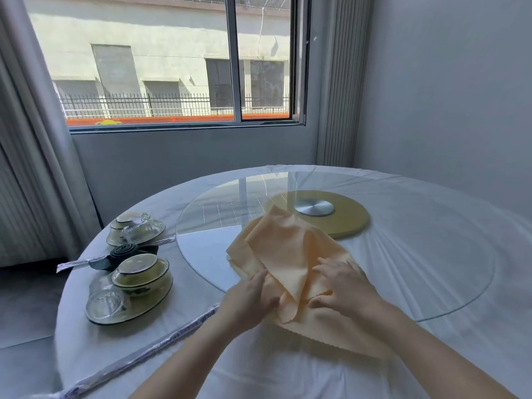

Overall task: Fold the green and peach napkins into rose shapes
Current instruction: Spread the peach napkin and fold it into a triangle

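Pinching napkin (288,249), left hand (250,298); right hand (345,289) flat.

Hidden and cut-off parts.
Fingertips of left grip (250,300) buried in the napkin (288,249) fold; right grip (342,289) covers its near part. Long wrapper (161,344) runs off the bottom edge, print unreadable. Dark rolled cloth (123,250) half hidden behind a bowl (141,272). Bench (288,370) cut at bottom edge.
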The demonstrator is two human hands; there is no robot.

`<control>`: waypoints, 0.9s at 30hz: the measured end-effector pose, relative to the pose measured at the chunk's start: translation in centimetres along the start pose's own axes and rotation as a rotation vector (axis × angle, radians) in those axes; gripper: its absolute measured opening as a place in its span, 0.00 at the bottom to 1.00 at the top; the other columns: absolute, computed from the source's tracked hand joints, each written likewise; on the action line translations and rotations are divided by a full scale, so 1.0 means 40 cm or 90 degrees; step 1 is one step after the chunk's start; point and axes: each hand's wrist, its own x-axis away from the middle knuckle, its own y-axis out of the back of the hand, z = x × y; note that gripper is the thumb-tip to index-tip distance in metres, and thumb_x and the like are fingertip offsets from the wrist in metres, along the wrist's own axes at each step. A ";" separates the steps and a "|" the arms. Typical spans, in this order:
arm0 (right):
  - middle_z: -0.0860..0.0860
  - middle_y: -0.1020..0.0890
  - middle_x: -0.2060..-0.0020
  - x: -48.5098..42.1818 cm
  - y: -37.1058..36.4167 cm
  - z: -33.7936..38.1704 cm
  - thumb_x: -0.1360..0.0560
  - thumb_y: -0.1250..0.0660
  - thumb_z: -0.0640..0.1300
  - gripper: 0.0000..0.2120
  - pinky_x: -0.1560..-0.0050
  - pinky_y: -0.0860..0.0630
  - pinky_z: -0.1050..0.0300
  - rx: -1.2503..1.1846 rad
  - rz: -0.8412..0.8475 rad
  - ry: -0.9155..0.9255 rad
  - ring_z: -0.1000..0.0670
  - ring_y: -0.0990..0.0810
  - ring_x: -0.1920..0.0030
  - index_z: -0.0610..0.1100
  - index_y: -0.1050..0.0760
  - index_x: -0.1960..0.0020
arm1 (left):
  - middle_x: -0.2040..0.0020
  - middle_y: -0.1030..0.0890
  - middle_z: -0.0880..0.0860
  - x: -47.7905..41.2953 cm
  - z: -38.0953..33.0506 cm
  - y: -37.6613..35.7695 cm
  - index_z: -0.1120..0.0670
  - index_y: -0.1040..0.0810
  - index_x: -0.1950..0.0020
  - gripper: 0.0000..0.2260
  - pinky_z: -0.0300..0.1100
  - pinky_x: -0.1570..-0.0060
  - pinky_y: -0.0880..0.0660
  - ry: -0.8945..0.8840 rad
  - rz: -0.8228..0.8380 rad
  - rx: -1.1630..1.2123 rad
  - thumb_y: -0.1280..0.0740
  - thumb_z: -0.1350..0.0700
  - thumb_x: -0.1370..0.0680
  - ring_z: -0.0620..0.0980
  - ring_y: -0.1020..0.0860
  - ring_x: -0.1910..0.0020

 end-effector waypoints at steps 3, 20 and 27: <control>0.55 0.25 0.38 -0.008 -0.025 -0.031 0.32 0.34 0.66 0.30 0.35 0.36 0.53 -0.048 0.044 -0.004 0.49 0.30 0.36 0.52 0.30 0.35 | 0.31 0.30 0.48 0.016 0.011 -0.003 0.48 0.39 0.28 0.25 0.44 0.41 0.33 -0.040 -0.035 -0.033 0.40 0.42 0.22 0.52 0.30 0.36; 0.55 0.26 0.74 0.101 0.016 -0.109 0.23 0.37 0.53 0.15 0.66 0.37 0.60 -0.259 -0.033 -0.001 0.56 0.28 0.70 0.50 0.21 0.65 | 0.23 0.56 0.47 0.047 -0.052 0.030 0.41 0.53 0.24 0.46 0.49 0.27 0.50 -0.112 0.006 -0.032 0.31 0.34 0.34 0.50 0.55 0.24; 0.46 0.28 0.70 0.052 0.034 -0.160 0.29 0.32 0.54 0.26 0.65 0.36 0.53 -0.629 -0.180 -0.265 0.46 0.25 0.65 0.29 0.28 0.65 | 0.23 0.62 0.47 -0.015 -0.068 0.021 0.43 0.59 0.24 0.60 0.52 0.27 0.55 -0.086 0.028 -0.051 0.56 0.16 0.51 0.52 0.61 0.24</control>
